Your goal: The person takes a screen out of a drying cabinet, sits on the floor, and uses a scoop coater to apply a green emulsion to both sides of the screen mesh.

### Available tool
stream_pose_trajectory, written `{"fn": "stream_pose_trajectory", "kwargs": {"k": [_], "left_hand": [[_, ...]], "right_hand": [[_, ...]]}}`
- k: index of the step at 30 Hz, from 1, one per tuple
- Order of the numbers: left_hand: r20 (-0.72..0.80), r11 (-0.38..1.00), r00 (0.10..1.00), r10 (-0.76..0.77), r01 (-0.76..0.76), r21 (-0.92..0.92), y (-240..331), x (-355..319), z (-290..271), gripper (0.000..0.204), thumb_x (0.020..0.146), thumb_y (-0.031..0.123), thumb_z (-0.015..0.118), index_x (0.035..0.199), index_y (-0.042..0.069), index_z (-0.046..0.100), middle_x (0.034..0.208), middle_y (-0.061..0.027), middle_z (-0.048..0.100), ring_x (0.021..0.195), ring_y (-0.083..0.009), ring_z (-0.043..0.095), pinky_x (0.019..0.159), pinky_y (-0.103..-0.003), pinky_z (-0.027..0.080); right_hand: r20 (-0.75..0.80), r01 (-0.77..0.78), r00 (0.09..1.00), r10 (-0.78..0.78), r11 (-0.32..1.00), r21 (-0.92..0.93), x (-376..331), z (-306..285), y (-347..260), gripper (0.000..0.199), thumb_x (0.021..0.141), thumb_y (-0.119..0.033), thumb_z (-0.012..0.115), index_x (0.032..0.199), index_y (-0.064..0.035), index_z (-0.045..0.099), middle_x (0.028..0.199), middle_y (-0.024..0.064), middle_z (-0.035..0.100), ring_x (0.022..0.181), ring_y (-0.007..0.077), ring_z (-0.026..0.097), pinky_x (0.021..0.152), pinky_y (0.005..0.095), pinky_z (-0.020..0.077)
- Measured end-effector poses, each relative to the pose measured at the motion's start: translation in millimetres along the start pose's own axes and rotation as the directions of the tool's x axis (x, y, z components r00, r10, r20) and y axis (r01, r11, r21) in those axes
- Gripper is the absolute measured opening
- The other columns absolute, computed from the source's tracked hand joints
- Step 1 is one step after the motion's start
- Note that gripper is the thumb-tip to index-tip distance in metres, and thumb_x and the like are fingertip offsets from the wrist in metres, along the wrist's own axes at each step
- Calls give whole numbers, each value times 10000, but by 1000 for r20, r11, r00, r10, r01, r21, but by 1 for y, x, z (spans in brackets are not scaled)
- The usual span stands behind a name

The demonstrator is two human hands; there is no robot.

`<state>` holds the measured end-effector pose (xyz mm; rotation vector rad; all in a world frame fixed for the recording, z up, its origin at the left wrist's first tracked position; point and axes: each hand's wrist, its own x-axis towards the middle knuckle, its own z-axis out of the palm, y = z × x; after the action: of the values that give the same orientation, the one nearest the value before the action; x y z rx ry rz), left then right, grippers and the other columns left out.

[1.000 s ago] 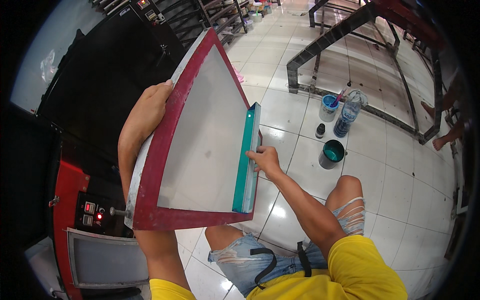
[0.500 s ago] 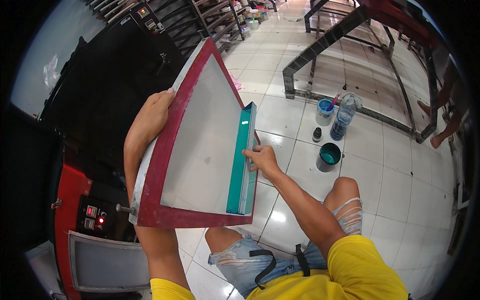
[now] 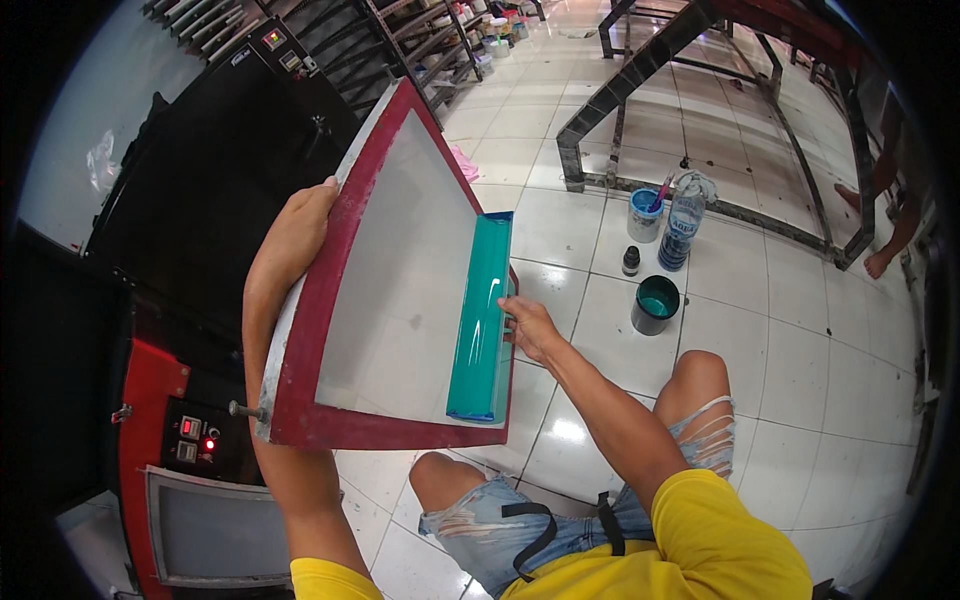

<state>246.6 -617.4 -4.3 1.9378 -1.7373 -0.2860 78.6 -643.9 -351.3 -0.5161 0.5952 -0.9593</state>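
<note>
While our left hand (image 3: 300, 225) grips the red screen frame (image 3: 385, 430), our right hand (image 3: 530, 328) fingers clasp the teal scoop coater (image 3: 482, 318), seemingly mid-coating, so we judge a steady stroke comes next.

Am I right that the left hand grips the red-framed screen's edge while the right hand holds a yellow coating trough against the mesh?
Not quite. In the head view the trough that the right hand holds against the mesh is teal green, not yellow. The left hand does grip the red-framed screen at its edge.
</note>
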Motion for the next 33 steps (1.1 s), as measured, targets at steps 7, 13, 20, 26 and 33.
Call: {"fn": "stream_pose_trajectory", "kwargs": {"k": [7,13,20,26,33], "left_hand": [[106,999,994,-8,11,-31,2,1,-5,616,980,463,367,999,-78,660,814,-188,676,784,-256,650,847,-324,446],[126,995,987,-98,94,37,-8,9,-11,694,891,565,494,927,-105,670,776,-219,670,679,-267,684,680,-348,528],[289,981,937,-194,179,80,-16,15,-34,507,845,378,673,1051,-77,586,893,-184,656,695,-203,675,632,-316,568],[455,978,865,-210,190,90,-19,6,-80,503,840,301,668,1166,-68,565,1034,-168,663,913,-225,666,907,-355,503],[453,942,860,-234,86,324,9,-11,-113,523,771,232,705,1190,-59,586,1025,-175,680,907,-245,665,930,-363,476]], "right_hand": [[89,20,996,-19,1000,-20,-16,-12,-9,316,891,-304,620,1082,-56,579,1039,60,605,965,198,568,818,385,478],[74,16,997,-9,996,-92,-38,-42,-27,371,861,-347,637,1093,-61,587,1033,52,608,953,197,574,818,385,463],[72,21,997,-12,993,-113,-55,-91,-45,285,869,-309,633,1037,-81,605,982,29,614,886,164,588,752,365,475],[25,39,999,-37,997,-60,-63,-123,-55,252,872,-288,626,1017,-83,609,956,18,615,824,143,586,692,322,475],[15,72,997,-71,993,-98,-63,-135,-65,264,859,-297,634,1024,-93,619,935,9,618,838,145,568,707,328,449]]}}
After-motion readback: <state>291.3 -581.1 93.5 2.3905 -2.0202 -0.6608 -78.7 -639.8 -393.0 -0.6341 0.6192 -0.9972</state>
